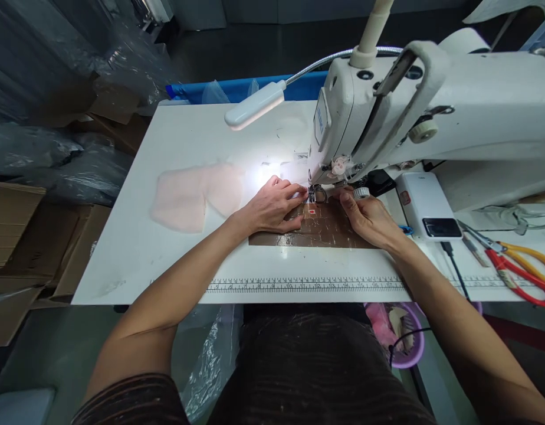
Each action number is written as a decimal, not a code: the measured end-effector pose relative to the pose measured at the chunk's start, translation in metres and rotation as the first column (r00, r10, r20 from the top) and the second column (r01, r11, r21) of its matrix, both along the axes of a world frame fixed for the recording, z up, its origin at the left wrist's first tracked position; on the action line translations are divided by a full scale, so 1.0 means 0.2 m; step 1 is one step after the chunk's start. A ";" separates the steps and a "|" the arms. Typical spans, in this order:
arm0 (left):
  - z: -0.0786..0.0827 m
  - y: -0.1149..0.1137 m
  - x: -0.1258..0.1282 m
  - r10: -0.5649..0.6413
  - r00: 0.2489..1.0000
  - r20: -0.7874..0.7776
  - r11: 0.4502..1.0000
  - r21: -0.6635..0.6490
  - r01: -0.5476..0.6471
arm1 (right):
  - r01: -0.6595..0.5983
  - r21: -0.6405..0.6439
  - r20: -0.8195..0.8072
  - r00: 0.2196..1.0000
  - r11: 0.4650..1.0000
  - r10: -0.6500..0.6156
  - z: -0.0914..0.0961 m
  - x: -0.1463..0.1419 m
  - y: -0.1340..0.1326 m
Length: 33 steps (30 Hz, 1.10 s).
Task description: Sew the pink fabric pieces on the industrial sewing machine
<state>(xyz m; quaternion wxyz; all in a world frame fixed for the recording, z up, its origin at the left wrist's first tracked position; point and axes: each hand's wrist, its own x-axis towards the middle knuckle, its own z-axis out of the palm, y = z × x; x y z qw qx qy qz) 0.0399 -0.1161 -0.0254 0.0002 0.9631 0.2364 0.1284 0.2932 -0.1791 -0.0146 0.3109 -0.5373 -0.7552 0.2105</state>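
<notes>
A white sewing machine (432,112) stands on the white table (175,248). Under its presser foot (315,193) lies a small piece with a red mark (312,211), on a brown patch of the table (325,231). My left hand (272,206) lies flat beside the foot, its fingers together and pressing the piece down. My right hand (370,217) rests on the other side with its fingers curled near the foot; I cannot see what, if anything, it pinches.
Pale pink fabric pieces (193,195) lie at the left of the table. A gooseneck lamp (255,106) lights the needle area. Red and yellow scissors (520,265) and a white box (425,203) sit at the right. A ruler strip (308,286) runs along the front edge. Cardboard boxes (16,236) stand left.
</notes>
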 end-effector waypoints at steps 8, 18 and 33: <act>0.01 -0.01 0.01 0.018 1.000 0.018 0.996 -0.083 -0.017 | 0.022 0.005 -0.003 1.000 1.000 -0.022 -0.04 0.01 0.01; 0.10 0.25 0.06 0.171 0.985 0.028 0.985 -0.017 -0.170 | 0.040 0.071 0.098 0.994 0.997 -0.047 -0.14 0.00 0.00; 0.12 0.64 0.03 0.513 0.857 0.045 0.828 -0.291 -0.480 | 0.084 0.044 0.173 0.981 0.995 -0.090 -0.15 -0.01 0.01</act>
